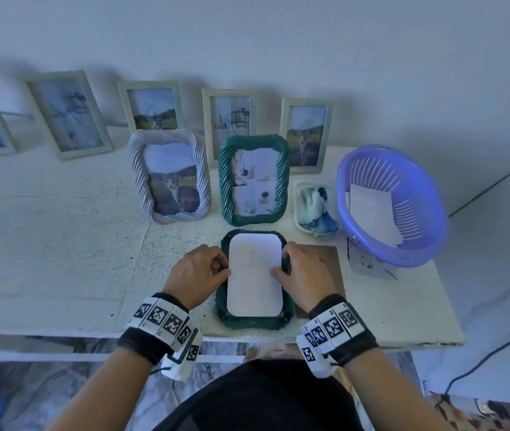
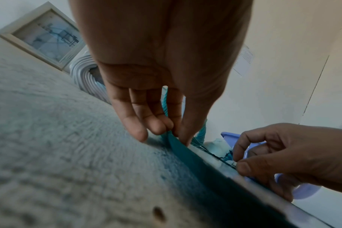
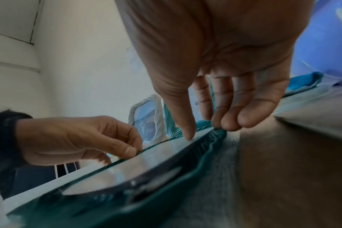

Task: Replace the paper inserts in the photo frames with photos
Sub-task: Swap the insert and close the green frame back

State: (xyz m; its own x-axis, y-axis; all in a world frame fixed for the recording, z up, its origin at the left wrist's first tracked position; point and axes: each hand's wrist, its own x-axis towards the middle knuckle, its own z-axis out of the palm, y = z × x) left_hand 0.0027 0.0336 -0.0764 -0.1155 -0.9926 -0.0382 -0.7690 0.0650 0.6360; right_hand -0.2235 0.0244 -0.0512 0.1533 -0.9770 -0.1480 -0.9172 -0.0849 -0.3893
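Note:
A dark green twisted-rim photo frame [image 1: 255,322] lies face down at the table's front edge, with a white sheet [image 1: 253,275] lying in its opening. My left hand [image 1: 221,269] pinches the frame's left rim between thumb and curled fingers [image 2: 156,128]. My right hand [image 1: 281,270] grips the right rim: its thumb presses on the sheet [image 3: 146,157] and its fingers [image 3: 230,121] curl over the rim's outer side [image 3: 215,138]. The sheet's printed side is hidden.
Behind stand a green frame [image 1: 224,181] and a white twisted frame [image 1: 137,169], then several pale frames [image 1: 207,126] against the wall. To the right are a purple basket [image 1: 399,262] holding white paper, a clear tub of cloth [image 1: 315,206] and a brown board [image 1: 329,269].

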